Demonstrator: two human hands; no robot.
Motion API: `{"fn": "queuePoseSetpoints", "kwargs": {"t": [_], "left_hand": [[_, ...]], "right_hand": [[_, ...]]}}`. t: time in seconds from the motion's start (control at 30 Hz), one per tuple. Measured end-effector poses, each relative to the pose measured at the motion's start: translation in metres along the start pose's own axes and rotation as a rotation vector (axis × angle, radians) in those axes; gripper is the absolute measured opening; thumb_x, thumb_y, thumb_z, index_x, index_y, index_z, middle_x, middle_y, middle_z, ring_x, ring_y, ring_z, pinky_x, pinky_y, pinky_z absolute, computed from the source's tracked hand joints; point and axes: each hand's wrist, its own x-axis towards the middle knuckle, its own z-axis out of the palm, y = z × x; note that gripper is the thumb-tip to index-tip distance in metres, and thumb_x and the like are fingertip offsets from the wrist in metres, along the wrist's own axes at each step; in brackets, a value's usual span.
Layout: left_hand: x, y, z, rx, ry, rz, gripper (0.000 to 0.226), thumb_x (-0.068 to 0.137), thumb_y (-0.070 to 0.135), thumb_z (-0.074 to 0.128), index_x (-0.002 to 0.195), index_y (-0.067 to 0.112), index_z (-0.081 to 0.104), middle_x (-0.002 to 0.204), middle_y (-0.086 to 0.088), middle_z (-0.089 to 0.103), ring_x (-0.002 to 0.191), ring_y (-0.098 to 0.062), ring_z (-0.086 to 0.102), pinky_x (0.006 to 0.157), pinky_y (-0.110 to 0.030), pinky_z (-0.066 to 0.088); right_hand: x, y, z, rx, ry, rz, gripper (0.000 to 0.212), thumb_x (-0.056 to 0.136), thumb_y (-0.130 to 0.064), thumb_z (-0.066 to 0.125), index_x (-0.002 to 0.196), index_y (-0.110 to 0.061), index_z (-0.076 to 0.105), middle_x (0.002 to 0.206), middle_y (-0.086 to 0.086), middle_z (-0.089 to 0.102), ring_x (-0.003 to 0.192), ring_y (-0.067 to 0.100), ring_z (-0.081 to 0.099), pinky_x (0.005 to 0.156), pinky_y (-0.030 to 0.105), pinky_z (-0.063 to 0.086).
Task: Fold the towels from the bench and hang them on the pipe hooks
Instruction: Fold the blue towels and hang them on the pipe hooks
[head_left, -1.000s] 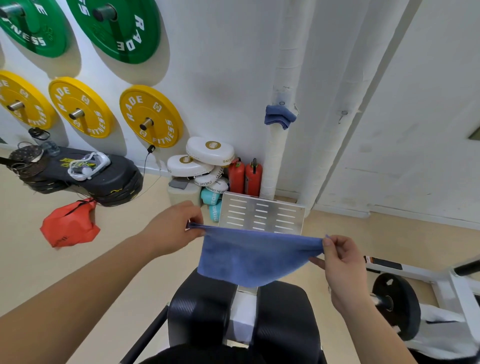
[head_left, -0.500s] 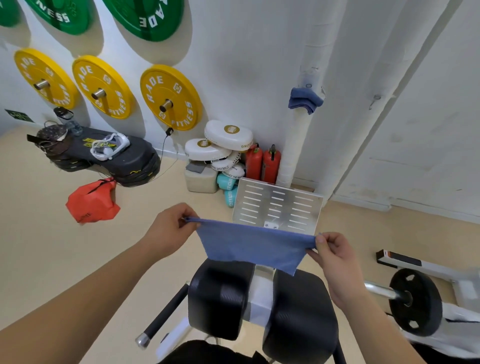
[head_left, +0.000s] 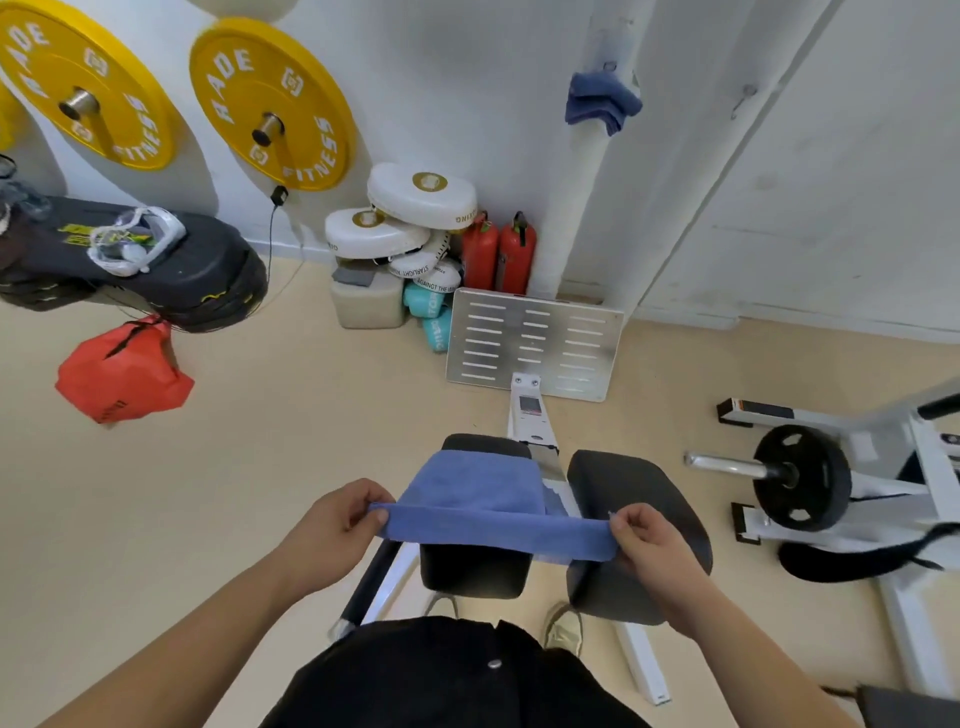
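Observation:
A blue towel is stretched between both hands, its far part draped over the left black pad of the bench. My left hand pinches the towel's left corner. My right hand pinches its right corner. The near edge is folded into a flat band between the hands. Another blue towel, folded, hangs on a hook on the white wrapped pipe at the wall. A second bare hook sticks out of the slanted pipe to the right.
The bench's right black pad and slotted metal footplate lie ahead. Two red extinguishers and white pads stand by the pipe. Yellow weight plates hang on the wall. A red bag lies left, a barbell rack right.
The view has tipped downward. Both hands have lowered the towel from mid-air onto the bench's left pad, and its hanging part now lies over the pad.

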Motion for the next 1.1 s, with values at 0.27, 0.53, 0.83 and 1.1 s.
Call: {"fn": "queuePoseSetpoints", "kwargs": {"t": [0.27,0.53,0.83,1.1], "left_hand": [[0.001,-0.025,0.008,0.043,-0.106,-0.001,0.017,0.104,0.026,0.047,0.095,0.031,0.059,0.089,0.016,0.068,0.078,-0.006,0.063,0.072,-0.027,0.05],[0.051,-0.017,0.028,0.032,-0.064,-0.108,0.015,0.103,0.021,0.048,0.095,0.029,0.059,0.091,0.007,0.069,0.087,-0.016,0.064,0.077,-0.033,0.05],[0.135,-0.017,0.037,0.088,0.052,-0.317,0.013,0.103,0.025,0.045,0.104,0.028,0.058,0.095,0.007,0.069,0.089,-0.016,0.064,0.07,-0.028,0.044],[0.159,-0.032,0.056,0.198,-0.047,-0.513,0.02,0.102,0.027,0.041,0.116,0.025,0.056,0.107,-0.001,0.07,0.094,-0.024,0.066,0.084,-0.037,0.055]], "right_hand": [[-0.015,0.02,0.019,0.046,0.095,0.06,0.006,0.104,-0.03,0.055,0.102,-0.026,0.059,0.102,0.003,0.07,0.096,0.023,0.069,0.079,0.038,0.063],[0.033,0.019,0.025,-0.001,0.13,0.104,0.004,0.105,-0.025,0.053,0.107,-0.022,0.053,0.105,0.002,0.064,0.097,0.021,0.065,0.072,0.03,0.057],[0.126,-0.009,0.028,-0.115,0.076,0.126,0.006,0.104,-0.031,0.055,0.099,-0.028,0.052,0.095,0.0,0.068,0.088,0.022,0.068,0.078,0.037,0.059],[0.176,-0.013,0.041,-0.379,-0.037,0.15,0.016,0.101,-0.023,0.056,0.116,-0.017,0.053,0.096,0.001,0.066,0.082,0.017,0.064,0.076,0.035,0.058]]}}
